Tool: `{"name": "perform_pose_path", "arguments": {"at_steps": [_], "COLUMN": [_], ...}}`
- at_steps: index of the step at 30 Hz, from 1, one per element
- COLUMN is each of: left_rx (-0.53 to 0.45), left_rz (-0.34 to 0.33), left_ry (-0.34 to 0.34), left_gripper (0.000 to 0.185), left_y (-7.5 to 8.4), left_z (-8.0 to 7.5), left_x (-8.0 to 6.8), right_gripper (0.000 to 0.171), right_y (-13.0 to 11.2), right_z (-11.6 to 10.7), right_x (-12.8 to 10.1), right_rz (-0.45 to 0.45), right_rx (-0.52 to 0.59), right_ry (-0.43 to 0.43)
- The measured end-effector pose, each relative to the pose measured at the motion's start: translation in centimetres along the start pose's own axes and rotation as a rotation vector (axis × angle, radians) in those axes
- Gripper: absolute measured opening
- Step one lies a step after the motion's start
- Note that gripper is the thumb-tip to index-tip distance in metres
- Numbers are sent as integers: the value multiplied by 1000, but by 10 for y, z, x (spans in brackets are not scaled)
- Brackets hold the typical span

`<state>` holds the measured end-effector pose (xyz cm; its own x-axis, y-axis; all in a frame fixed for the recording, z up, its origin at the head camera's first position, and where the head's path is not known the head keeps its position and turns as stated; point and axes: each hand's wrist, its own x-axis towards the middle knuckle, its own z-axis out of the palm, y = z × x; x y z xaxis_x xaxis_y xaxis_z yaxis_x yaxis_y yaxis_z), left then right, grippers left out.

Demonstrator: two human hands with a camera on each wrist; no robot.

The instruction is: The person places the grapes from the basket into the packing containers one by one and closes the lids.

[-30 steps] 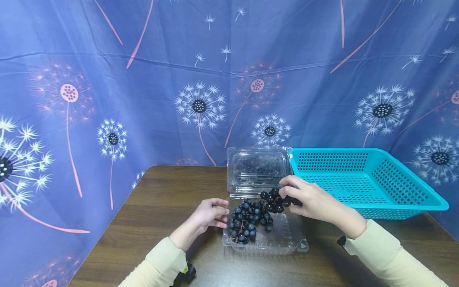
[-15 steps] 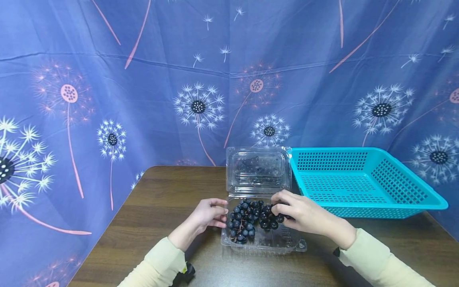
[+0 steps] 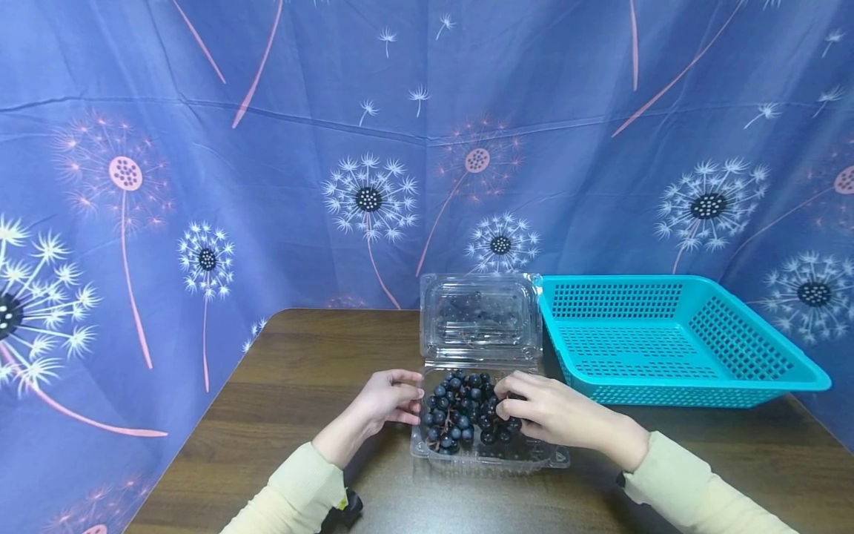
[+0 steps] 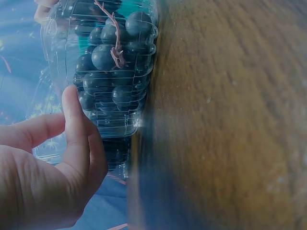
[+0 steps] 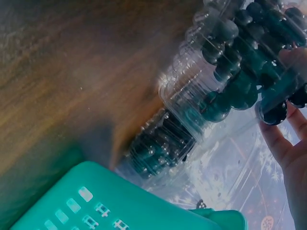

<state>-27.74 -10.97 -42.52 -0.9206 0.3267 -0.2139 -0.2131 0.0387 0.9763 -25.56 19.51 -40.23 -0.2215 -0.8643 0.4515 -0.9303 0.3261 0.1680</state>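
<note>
A clear plastic clamshell box (image 3: pixel 497 464) stands on the table with its lid (image 3: pixel 480 315) raised at the back. On its left side lies a bunch of dark grapes (image 3: pixel 447 417) with a reddish stem. My right hand (image 3: pixel 554 409) grips a second bunch of dark grapes (image 3: pixel 492 432), low in the box's right side and against the first bunch. Its fingers hide part of that bunch. My left hand (image 3: pixel 385 403) touches the box's left side with fairly straight fingers; the left wrist view shows a fingertip (image 4: pixel 70 96) at the clear wall.
A turquoise slotted basket (image 3: pixel 754 397) sits behind and to the right of the box, close to the lid. The wooden table (image 3: pixel 320 348) ends at a blue dandelion-print cloth (image 3: pixel 280 178). A black object (image 3: pixel 348 510) shows below the left sleeve.
My right hand has brought the second bunch down and to the left, from over the box's back right into the box beside the first bunch. The left hand has stayed put.
</note>
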Motion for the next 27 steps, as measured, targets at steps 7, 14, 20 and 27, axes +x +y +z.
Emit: {"name": "perform_pose_path", "arguments": {"at_steps": [7, 14, 20, 27], "left_rx": [10, 11, 9, 14], "left_rz": [-1, -8, -13, -13], "left_ry": [9, 10, 11, 10], "left_gripper": [42, 44, 44, 44], "left_y": [0, 0, 0, 0], "left_z": [0, -1, -1, -1], "left_x": [0, 0, 2, 2], "right_gripper": [48, 49, 51, 49], "right_y": [-2, -2, 1, 2], "right_z": [8, 12, 15, 16], "right_x": [0, -1, -2, -4], "right_rz": [-37, -23, 9, 29], "right_rx": [40, 56, 71, 87], "right_ry": [-35, -81, -102, -102]}}
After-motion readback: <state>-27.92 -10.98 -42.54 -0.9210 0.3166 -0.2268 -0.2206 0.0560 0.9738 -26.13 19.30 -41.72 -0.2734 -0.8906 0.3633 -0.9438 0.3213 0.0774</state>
